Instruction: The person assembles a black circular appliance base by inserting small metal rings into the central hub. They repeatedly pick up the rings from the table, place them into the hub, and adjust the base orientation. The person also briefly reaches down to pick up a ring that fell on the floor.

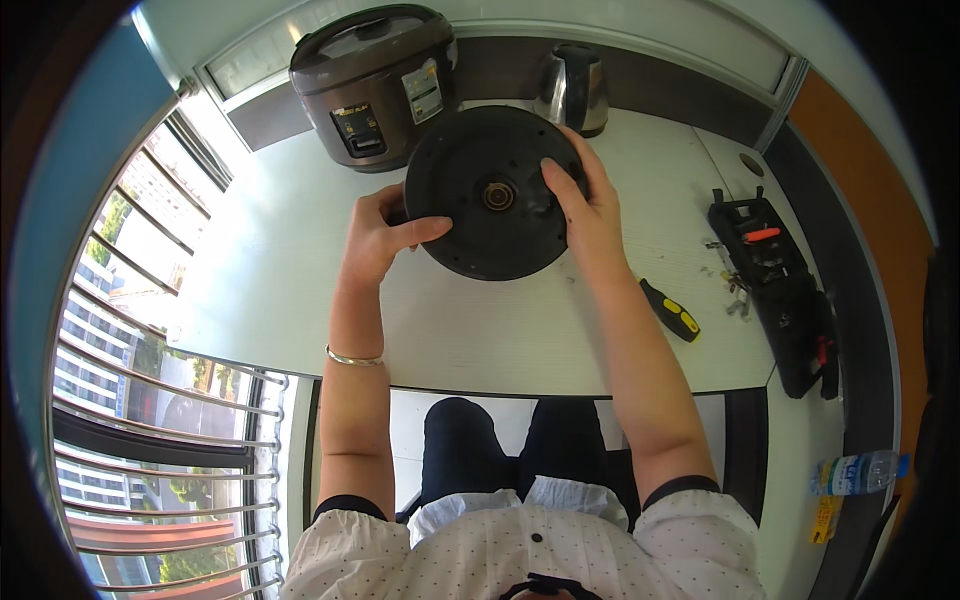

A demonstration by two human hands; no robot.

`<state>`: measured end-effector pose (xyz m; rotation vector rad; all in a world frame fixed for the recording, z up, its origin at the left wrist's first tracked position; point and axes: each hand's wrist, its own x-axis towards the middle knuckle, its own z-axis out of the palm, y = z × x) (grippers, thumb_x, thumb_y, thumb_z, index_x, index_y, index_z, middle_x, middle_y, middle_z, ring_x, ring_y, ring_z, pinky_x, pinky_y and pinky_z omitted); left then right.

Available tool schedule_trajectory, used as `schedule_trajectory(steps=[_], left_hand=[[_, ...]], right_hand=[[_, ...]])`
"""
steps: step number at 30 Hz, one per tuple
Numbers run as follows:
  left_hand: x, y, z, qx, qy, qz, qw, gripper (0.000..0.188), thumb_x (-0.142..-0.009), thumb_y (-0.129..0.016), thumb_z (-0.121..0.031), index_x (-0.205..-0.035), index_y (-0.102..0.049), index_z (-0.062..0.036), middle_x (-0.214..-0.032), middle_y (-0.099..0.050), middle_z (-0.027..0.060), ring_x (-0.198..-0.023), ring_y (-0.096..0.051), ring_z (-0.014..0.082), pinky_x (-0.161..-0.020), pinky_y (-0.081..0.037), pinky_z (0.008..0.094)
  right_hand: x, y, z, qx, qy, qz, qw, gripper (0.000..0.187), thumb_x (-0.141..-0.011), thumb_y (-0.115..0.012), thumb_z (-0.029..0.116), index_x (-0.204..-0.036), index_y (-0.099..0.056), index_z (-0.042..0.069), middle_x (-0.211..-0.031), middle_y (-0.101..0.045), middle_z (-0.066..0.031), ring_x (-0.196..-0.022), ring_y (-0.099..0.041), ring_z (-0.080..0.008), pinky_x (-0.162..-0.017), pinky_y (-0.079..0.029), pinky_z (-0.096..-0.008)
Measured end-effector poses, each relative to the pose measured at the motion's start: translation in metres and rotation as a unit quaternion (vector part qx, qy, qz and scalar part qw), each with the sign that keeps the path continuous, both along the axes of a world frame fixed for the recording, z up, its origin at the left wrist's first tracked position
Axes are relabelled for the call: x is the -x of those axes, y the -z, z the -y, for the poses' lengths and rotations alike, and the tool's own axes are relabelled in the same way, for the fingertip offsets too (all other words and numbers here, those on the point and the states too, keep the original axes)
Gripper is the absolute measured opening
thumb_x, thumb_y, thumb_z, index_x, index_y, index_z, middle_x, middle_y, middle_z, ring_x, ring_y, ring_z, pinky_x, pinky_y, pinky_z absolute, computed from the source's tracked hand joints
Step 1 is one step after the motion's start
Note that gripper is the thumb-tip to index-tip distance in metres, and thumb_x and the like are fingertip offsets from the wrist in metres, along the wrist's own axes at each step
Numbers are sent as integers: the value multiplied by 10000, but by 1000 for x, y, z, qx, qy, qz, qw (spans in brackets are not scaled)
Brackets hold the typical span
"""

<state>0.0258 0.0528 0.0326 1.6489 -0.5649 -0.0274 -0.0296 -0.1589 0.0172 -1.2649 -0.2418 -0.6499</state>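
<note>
Black disc between left hand and right hand, both pinching its edge.

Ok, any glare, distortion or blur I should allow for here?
Head view: window partly washed out, front edge of the white table bowed, corners black; same head view: faint sheen on the black disc, left hand and right hand fairly sharp.

yellow print on the black panel of a brown rice cooker at eleven o'clock, pale label beside it, blue-and-white wrapper on a bottle at four o'clock, wording too small to read
</note>
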Motion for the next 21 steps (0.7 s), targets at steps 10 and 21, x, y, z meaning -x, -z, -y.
schedule_trajectory(steps=[10,21], left_hand=[[1,4,-3,4,18,-5,1000,464,-594,-799,-157,-969,-647,70,-699,-600,31,-594,-501,84,-507,-366,214],[2,5,-1,17,16,12,1000,461,-597,-801,-152,-971,-647,71,-729,-609,39,-616,-517,99,-529,-390,213]], right_hand=[[-1,2,4,45,16,-2,999,438,-866,-636,223,-1251,-516,54,-1114,-588,-66,-1026,-541,-144,-903,-423,-261],[-1,2,3,62,42,-3,997,442,-870,-631,247,-1252,-516,56,-1117,-593,-72,-1029,-544,-151,-899,-426,-262]])
